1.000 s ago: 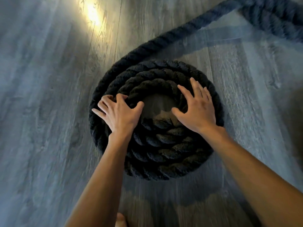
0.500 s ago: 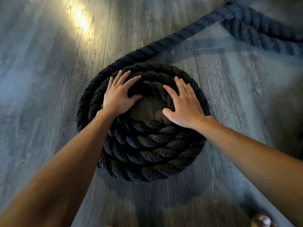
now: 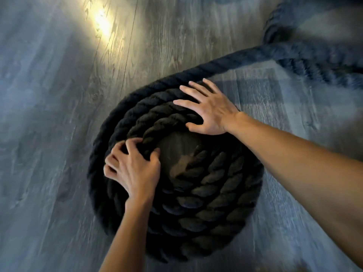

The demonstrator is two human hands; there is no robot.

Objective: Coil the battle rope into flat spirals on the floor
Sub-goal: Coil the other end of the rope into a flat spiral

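A thick black battle rope lies wound into a flat spiral coil point(image 3: 206, 203) of several turns on the grey wood floor, with bare floor showing at its centre. My left hand point(image 3: 133, 169) sits on the coil's left side, fingers curled and gripping the inner turns. My right hand point(image 3: 210, 110) lies flat on the far right turns with fingers spread. The loose rope tail point(image 3: 245, 59) leaves the coil's far edge and runs to the upper right.
More loose rope point(image 3: 318, 61) lies in blurred loops at the upper right corner. A bright patch of light point(image 3: 102, 22) falls on the floor planks at the upper left. Grey wood floor point(image 3: 49, 134) surrounds the coil.
My left hand moved down the coil's left side and curled its fingers onto the inner turns. My right hand shifted to the far right turns. The view came closer to the coil.
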